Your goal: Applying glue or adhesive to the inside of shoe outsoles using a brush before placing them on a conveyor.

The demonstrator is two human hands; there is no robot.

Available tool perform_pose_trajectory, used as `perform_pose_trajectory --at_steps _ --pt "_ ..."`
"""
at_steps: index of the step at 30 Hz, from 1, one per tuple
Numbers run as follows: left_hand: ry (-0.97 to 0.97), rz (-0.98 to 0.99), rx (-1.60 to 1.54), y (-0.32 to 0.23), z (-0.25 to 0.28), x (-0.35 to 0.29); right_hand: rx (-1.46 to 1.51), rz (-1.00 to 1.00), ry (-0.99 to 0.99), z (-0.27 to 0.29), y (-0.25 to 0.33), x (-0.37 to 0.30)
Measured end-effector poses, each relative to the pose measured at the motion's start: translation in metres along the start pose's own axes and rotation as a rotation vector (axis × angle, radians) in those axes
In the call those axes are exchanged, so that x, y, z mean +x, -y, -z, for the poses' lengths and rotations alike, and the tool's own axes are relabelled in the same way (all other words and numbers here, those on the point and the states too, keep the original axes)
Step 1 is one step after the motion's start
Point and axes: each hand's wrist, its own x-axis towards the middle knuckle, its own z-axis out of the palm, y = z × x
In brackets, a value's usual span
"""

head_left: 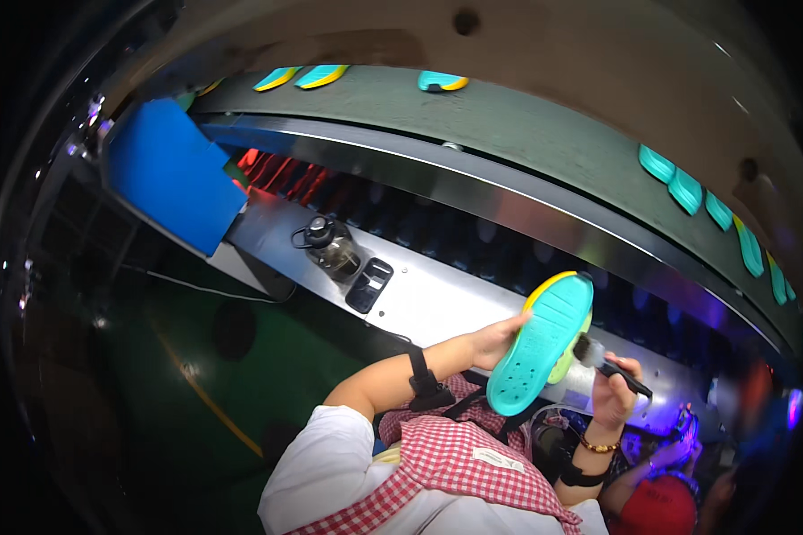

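My left hand (493,341) holds a turquoise shoe sole (539,349) with a yellow rim, tilted upright above the metal ledge (437,299). My right hand (614,393) grips a dark-handled brush (608,363), its bristles touching the sole's right edge. Both wrists carry black straps, and the right one also wears a beaded bracelet. A red-and-white checked apron covers my front.
A grey conveyor belt (544,143) curves across the top carrying several turquoise-and-yellow soles (687,190). A dark bottle (333,248) and a small black tray (369,284) sit on the ledge. A blue box (169,174) stands at the left. Another person in a red cap (658,506) is at lower right.
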Motion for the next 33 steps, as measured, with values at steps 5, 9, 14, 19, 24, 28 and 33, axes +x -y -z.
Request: perform_pose_trajectory --at_steps 5,9,14,19,24,28,33 --pt "0.059 -0.174 -0.313 -0.005 -0.027 0.002 -0.043 -0.156 -0.051 -0.041 0.003 0.007" --pt "-0.075 -0.173 -0.270 -0.011 -0.041 -0.007 -0.138 -0.285 -0.118 -0.045 -0.011 0.020" --pt "-0.105 -0.172 -0.222 -0.006 -0.039 -0.009 -0.258 -0.269 -0.105 -0.048 -0.024 0.044" --pt "-0.275 -0.273 -0.201 0.003 -0.036 -0.005 -0.643 -0.164 -0.061 -0.077 -0.025 0.057" --pt "-0.385 -0.424 -0.119 -0.004 -0.022 -0.004 -1.069 0.255 0.290 -0.102 -0.022 0.029" --pt "-0.397 -0.427 -0.033 -0.029 -0.012 -0.023 -0.991 0.057 0.543 -0.082 0.001 0.009" --pt "-0.145 -0.301 -0.116 -0.021 -0.039 -0.024 -0.614 -0.208 0.193 -0.093 0.027 0.024"
